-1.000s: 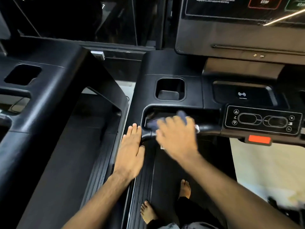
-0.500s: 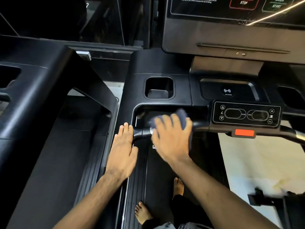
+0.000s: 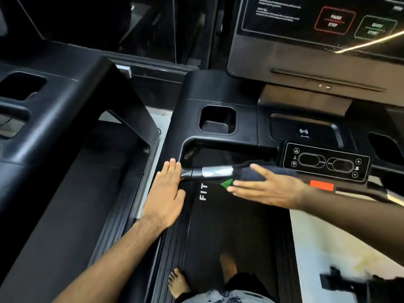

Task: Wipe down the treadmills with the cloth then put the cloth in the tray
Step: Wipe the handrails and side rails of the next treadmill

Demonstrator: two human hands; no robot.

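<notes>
My right hand (image 3: 270, 190) lies sideways over the handlebar (image 3: 215, 171) of the treadmill in front of me. A dark blue cloth (image 3: 251, 172) is draped on the bar, caught between the thumb above and the stretched fingers below. Left of it, the bar's silver grip section is bare. My left hand (image 3: 166, 193) rests flat and open on the treadmill's left side rail, fingertips touching the bar's left end. A square recessed tray (image 3: 218, 133) sits in the console deck just behind the bar and holds nothing.
A button panel (image 3: 325, 162) and a red safety tab (image 3: 321, 185) sit right of my right hand. The console screen (image 3: 317, 29) rises behind. A second treadmill (image 3: 54, 127) stands close on the left. My bare feet (image 3: 179, 283) are on the belt (image 3: 229, 226).
My right hand slid the cloth rightward along the handlebar, uncovering the silver grip, and its fingers stretched out. The left hand stayed put. The view shifted slightly left.
</notes>
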